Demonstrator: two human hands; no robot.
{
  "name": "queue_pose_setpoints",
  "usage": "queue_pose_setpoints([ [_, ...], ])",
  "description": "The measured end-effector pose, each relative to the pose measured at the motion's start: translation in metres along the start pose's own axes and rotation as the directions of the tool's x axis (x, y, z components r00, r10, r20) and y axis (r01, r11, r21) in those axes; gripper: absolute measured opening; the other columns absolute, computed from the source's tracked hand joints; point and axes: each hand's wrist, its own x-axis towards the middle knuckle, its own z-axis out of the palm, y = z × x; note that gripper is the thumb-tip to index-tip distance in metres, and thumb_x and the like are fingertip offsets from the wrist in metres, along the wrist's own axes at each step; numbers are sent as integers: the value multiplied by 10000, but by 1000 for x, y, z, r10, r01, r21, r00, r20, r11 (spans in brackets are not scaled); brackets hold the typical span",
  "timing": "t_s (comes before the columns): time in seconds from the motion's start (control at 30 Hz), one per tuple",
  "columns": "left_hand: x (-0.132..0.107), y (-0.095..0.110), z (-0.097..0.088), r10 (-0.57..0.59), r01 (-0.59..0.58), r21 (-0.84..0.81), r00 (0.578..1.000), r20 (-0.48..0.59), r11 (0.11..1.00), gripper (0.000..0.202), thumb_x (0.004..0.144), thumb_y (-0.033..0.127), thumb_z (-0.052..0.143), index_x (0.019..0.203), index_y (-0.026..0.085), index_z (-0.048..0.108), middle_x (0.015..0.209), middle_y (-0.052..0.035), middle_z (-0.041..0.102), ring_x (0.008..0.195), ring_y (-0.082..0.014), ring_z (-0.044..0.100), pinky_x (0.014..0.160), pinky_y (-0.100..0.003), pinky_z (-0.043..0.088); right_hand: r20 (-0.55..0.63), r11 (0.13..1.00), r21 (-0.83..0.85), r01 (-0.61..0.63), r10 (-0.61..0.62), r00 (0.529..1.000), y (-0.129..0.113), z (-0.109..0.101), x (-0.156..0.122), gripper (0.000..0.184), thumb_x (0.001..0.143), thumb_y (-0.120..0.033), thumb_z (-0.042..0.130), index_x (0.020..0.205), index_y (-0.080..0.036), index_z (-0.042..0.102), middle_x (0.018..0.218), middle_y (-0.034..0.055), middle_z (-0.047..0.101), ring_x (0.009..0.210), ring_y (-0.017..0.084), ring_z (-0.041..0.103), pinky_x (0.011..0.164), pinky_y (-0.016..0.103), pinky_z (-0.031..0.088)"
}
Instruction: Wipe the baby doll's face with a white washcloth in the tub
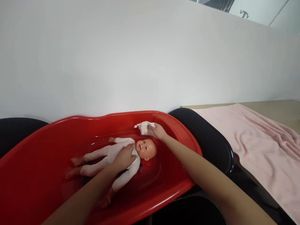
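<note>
The left hand (125, 157) lies flat on the chest of the doll (113, 152), fingers not clamped on anything; the doll lies on its back inside the red tub (35, 175). Beyond it, the right hand (159, 131) is clamped on a striped cloth (144, 127) near the doll's head. A pink blanket (253, 150) lies farther right, before a white wall (117, 62).

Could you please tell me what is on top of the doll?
The left hand rests on the doll at its chest. Whatever lies under that palm is covered and cannot be seen.
</note>
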Motion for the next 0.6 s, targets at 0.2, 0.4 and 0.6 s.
queue_pose_setpoints([
  [0.2,-8,15,3,41,-42,5,997,62,999,657,903,100,551,1550,120,442,1643,-185,429,1535,-329,377,1276,-504,189,305,997,-56,56,-36,952,20,26,-5,347,941,-510,590,1006,-199,730,1046,61,785,941,238,699,892,356,541],
  [0.4,-5,22,4,62,-73,104,993,102,992,652,942,162,449,1591,145,391,1691,-142,355,1582,-306,287,1276,-528,234,549,969,-147,198,-87,831,5,19,-17,483,961,-630,517,1006,-210,752,1023,62,794,947,247,713,848,334,536],
  [0.6,-5,10,11,67,-101,213,985,162,972,718,939,241,442,1636,151,297,1707,-140,315,1601,-292,243,1296,-553,226,581,955,-199,218,-64,811,9,19,-13,617,990,-690,415,1156,-196,745,1147,99,783,1038,266,712,922,355,538],
])
